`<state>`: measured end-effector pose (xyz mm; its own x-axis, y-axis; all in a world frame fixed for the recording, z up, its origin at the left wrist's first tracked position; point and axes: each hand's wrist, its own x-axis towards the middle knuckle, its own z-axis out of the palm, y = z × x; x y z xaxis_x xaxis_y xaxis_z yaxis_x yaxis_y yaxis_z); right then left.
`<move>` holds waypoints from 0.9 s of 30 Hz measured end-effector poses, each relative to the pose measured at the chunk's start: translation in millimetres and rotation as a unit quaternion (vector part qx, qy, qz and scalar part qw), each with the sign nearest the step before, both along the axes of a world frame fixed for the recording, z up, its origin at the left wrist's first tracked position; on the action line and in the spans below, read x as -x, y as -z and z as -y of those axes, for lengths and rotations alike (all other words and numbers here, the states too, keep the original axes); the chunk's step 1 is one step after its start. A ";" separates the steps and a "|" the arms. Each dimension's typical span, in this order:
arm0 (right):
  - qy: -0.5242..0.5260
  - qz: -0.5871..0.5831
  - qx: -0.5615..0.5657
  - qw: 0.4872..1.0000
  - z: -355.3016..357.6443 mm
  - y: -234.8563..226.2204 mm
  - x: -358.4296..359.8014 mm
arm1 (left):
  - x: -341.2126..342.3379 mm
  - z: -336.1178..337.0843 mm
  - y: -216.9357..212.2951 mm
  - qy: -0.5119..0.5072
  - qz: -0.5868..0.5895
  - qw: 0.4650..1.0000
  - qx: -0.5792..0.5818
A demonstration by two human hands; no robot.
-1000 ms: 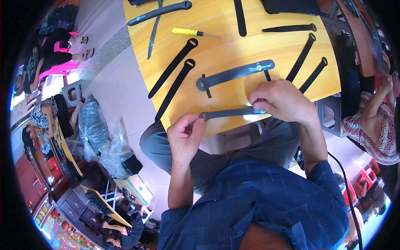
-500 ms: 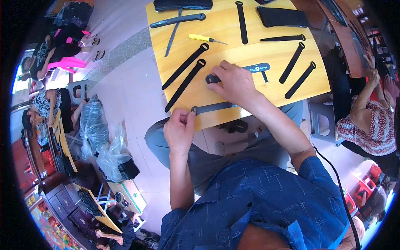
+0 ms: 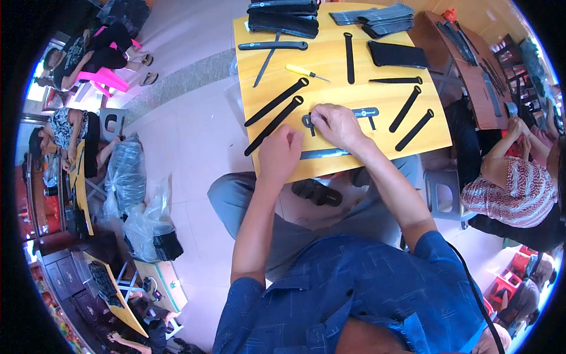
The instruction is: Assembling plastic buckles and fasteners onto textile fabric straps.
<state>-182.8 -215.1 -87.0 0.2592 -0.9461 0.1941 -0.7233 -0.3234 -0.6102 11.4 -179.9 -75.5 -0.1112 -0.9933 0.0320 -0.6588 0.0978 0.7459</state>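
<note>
A dark strap with a slotted end and pale printing (image 3: 365, 112) lies across the yellow table. My right hand (image 3: 339, 125) is closed over this strap close to its slotted end, fingers curled down on it. Short black strips stick out from beneath the strap on both sides of that hand. My left hand (image 3: 282, 152) is curled like a fist just left of it, above the near part of the table. Whatever its fingers may hold is hidden. Another dark grey strap (image 3: 324, 154) lies along the near edge, its left end covered by my left hand.
Black slotted straps (image 3: 276, 101) lie around the yellow table (image 3: 330, 56), with a yellow-handled screwdriver (image 3: 300, 69) among them. Stacks of dark straps (image 3: 283, 22) and a black bundle (image 3: 398, 54) sit farther back. A grey stool (image 3: 442, 194) and a seated person (image 3: 510, 192) are at right.
My left hand has moved forward and right from the near strap's end, closer to my right hand. My right hand stays at the printed strap. The view has shifted, showing more of the table's far side.
</note>
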 end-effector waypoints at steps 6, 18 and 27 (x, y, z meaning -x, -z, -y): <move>-0.017 0.016 0.031 0.999 -13.9 1.5 5.6 | 25.2 37.3 -1.1 0.011 0.166 0.985 -0.036; -0.008 -0.057 0.110 0.992 -83.6 14.5 2.9 | 34.8 80.7 6.6 0.138 0.173 0.964 -0.150; -0.005 -0.085 0.139 0.987 -89.0 16.5 4.1 | 42.8 87.6 -51.3 0.085 -0.184 0.943 -0.265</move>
